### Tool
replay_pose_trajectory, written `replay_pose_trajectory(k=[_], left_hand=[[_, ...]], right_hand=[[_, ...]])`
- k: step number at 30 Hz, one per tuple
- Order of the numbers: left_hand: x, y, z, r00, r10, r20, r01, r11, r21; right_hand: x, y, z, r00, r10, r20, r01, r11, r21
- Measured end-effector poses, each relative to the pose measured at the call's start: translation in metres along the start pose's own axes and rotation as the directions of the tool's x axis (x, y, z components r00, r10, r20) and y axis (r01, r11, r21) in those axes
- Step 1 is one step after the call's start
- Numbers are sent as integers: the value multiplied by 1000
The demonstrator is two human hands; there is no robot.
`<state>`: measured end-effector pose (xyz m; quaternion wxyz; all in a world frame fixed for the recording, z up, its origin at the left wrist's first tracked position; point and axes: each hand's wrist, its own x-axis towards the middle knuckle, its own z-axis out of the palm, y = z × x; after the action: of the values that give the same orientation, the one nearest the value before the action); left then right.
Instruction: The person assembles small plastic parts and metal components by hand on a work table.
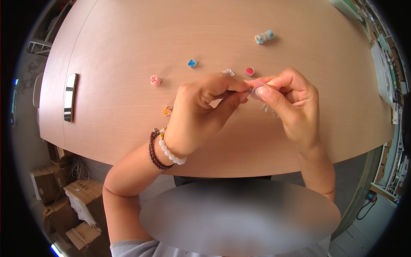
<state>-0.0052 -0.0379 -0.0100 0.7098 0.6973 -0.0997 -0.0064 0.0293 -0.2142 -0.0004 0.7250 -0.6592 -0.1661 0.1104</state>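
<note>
Both my hands meet over the right half of the table, fingertips nearly touching. Between thumb and fingers, my right hand (295, 100) pinches a small pinkish translucent square piece (257, 91). My left hand (205, 96) is closed in a pinch at its left edge, on what looks like a thin dark cord; the fingers partly hide it. Some clear, wispy material (269, 110) hangs under the right fingers. Just beyond the hands lie a small clear piece (229, 72) and a red round piece (250, 71). An orange figure charm (167, 110) is beside my left wrist.
Farther off lie a pink flower-like piece (155, 80), a blue faceted piece (192, 63) and a blue bumpy cylinder (265, 37). A phone (71, 97) rests near the left edge of the wooden table (128, 38). Cardboard boxes (83, 192) stand on the floor at lower left.
</note>
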Motion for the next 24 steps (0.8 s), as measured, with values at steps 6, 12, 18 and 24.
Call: replay_pose_trajectory(k=[6,12,18,24], left_hand=[[-1,0,-2,999,-6,36,-1,982,188],[0,-1,0,996,-84,-13,85,981,175],[1,-5,-2,998,-64,23,56,961,271],[9,2,-7,985,-168,45,174,958,-227]], right_hand=[[-1,-2,3,1000,6,17,-5,999,-48],[-2,-1,4,1000,4,12,-2,991,-133],[-5,-6,5,999,2,40,16,900,-435],[5,-8,-5,1000,-19,-6,19,1000,-5]])
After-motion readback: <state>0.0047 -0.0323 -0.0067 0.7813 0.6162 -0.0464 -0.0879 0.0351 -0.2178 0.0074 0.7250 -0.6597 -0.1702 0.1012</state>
